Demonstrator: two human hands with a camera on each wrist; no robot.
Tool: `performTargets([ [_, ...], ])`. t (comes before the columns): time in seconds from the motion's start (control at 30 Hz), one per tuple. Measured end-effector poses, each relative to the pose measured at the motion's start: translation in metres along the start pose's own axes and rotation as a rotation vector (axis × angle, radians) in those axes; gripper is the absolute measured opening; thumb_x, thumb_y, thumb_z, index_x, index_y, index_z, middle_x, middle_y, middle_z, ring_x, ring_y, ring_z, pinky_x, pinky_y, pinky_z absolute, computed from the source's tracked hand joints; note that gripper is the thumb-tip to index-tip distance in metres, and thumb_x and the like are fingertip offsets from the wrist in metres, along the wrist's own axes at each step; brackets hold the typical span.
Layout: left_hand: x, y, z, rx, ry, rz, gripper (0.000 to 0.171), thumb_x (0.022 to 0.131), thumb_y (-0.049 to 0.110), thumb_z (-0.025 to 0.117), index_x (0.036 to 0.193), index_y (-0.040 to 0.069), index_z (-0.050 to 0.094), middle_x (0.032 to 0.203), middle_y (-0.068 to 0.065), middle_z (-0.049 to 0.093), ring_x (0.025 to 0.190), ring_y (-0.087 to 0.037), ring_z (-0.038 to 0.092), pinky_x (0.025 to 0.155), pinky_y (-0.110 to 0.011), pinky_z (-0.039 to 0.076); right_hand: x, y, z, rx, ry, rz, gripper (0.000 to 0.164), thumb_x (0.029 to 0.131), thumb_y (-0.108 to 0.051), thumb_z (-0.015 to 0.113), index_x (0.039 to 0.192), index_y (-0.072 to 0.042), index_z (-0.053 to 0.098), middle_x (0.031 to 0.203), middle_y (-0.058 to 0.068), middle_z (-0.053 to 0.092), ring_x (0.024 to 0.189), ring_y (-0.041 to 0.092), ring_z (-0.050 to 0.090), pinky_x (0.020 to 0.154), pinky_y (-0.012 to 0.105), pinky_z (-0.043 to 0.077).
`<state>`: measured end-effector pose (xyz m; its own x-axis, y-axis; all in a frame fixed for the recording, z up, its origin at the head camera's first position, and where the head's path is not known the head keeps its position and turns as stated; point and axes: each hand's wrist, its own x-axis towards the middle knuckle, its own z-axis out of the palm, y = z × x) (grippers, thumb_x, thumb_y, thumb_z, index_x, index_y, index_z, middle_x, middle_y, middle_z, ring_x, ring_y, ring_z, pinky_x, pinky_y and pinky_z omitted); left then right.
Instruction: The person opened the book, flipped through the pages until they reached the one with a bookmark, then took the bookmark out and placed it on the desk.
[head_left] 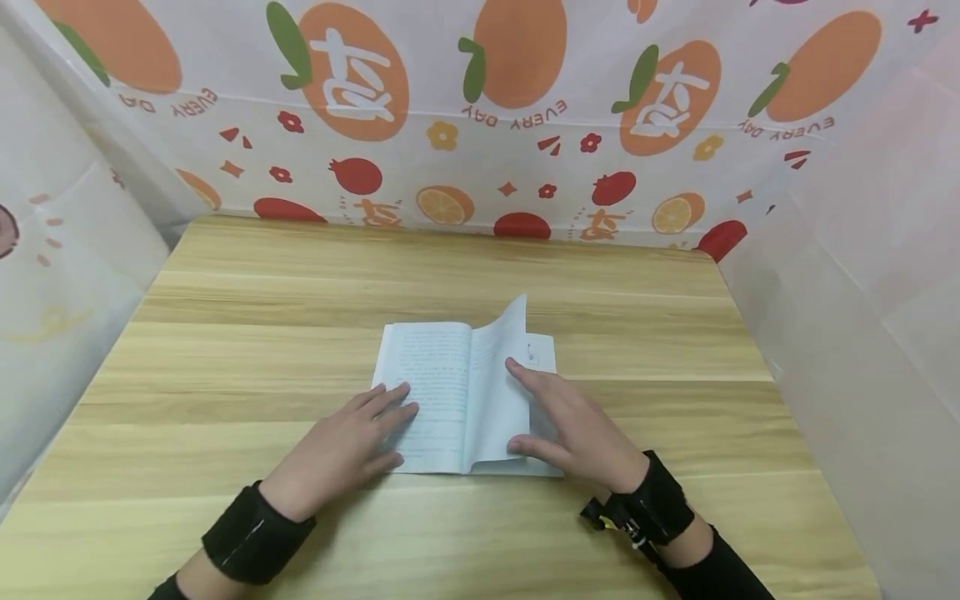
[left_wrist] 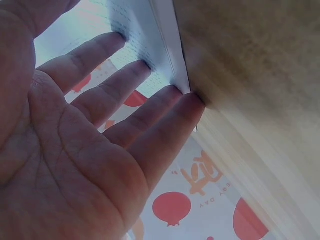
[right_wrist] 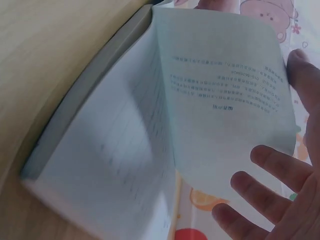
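Observation:
A small open book (head_left: 431,358) with printed pages lies on the wooden table. On its left page and outer edge rests my left hand (head_left: 341,454), fingers spread and mostly straight. The left wrist view shows those fingers (left_wrist: 100,95) against the book's edge. One page (head_left: 498,383) on the right half stands lifted and curved, its top corner raised. My right hand (head_left: 573,421) touches it near the free edge, thumb and index finger apart. In the right wrist view, several extended fingers (right_wrist: 282,167) lie across the lifted page (right_wrist: 225,60), which bears a few lines of print.
The wood-grain table (head_left: 300,275) extends around the book on every side. Behind it hangs a fruit-patterned cloth (head_left: 442,92), with pale cloth at both sides. Black bands (head_left: 255,533) circle both wrists; a small strapped device (head_left: 618,521) hangs at the right one.

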<state>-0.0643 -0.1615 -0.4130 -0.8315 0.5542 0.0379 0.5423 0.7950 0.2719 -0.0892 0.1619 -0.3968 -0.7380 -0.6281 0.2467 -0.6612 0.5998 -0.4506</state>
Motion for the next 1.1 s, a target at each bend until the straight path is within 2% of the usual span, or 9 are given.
performTargets([
  [0.43, 0.003, -0.001, -0.001, -0.002, -0.011, 0.01, 0.087, 0.073, 0.035, 0.076, 0.145, 0.019, 0.029, 0.139, -0.007, 0.043, 0.124, -0.031, 0.042, 0.093, -0.048, 0.044, 0.013, -0.01, 0.01, 0.019, -0.023, -0.067, 0.089, 0.079, -0.06, 0.056, 0.148, -0.024, 0.013, 0.15, -0.014, 0.02, 0.133, 0.005, 0.027, 0.105, 0.031, 0.032],
  [0.6, 0.001, 0.001, 0.0, -0.016, -0.009, -0.031, 0.103, 0.072, 0.037, 0.076, 0.149, 0.024, 0.01, 0.135, -0.013, 0.047, 0.122, -0.033, 0.045, 0.09, -0.048, 0.046, 0.018, -0.011, 0.015, 0.013, -0.051, -0.121, 0.092, 0.078, -0.069, 0.047, 0.148, -0.022, 0.012, 0.151, -0.012, 0.017, 0.135, 0.013, 0.024, 0.106, 0.037, 0.031],
  [0.7, 0.0, 0.002, 0.001, -0.01, 0.001, -0.046, 0.108, 0.071, 0.038, 0.076, 0.149, 0.025, 0.002, 0.131, -0.018, 0.05, 0.119, -0.035, 0.047, 0.088, -0.049, 0.046, 0.022, -0.01, 0.021, -0.01, -0.068, -0.169, 0.09, 0.077, -0.067, 0.053, 0.148, -0.023, 0.018, 0.15, -0.01, 0.022, 0.136, 0.02, 0.025, 0.106, 0.041, 0.029],
  [0.8, 0.0, 0.002, 0.002, -0.025, 0.004, -0.044, 0.108, 0.071, 0.037, 0.077, 0.148, 0.029, 0.001, 0.134, -0.015, 0.048, 0.12, -0.035, 0.046, 0.088, -0.049, 0.046, 0.024, -0.008, 0.028, -0.054, -0.097, -0.202, 0.083, 0.078, -0.063, 0.056, 0.145, -0.024, 0.027, 0.149, -0.005, 0.027, 0.136, 0.023, 0.024, 0.107, 0.044, 0.027],
  [0.93, 0.0, 0.0, 0.003, -0.021, 0.005, -0.009, 0.098, 0.074, 0.033, 0.075, 0.146, 0.039, 0.009, 0.14, -0.009, 0.042, 0.123, -0.035, 0.042, 0.088, -0.049, 0.046, 0.027, -0.006, 0.035, -0.114, -0.142, -0.211, 0.07, 0.082, -0.065, 0.048, 0.14, -0.027, 0.039, 0.149, -0.001, 0.028, 0.137, 0.023, 0.021, 0.108, 0.044, 0.025],
  [1.1, 0.0, 0.001, 0.003, 0.025, 0.003, 0.028, 0.085, 0.077, 0.03, 0.073, 0.143, 0.044, 0.021, 0.142, -0.01, 0.039, 0.125, -0.036, 0.04, 0.086, -0.048, 0.048, 0.029, -0.006, 0.042, -0.141, -0.203, -0.186, 0.068, 0.083, -0.068, 0.041, 0.14, -0.03, 0.039, 0.152, 0.0, 0.019, 0.139, 0.019, 0.014, 0.108, 0.046, 0.025],
])
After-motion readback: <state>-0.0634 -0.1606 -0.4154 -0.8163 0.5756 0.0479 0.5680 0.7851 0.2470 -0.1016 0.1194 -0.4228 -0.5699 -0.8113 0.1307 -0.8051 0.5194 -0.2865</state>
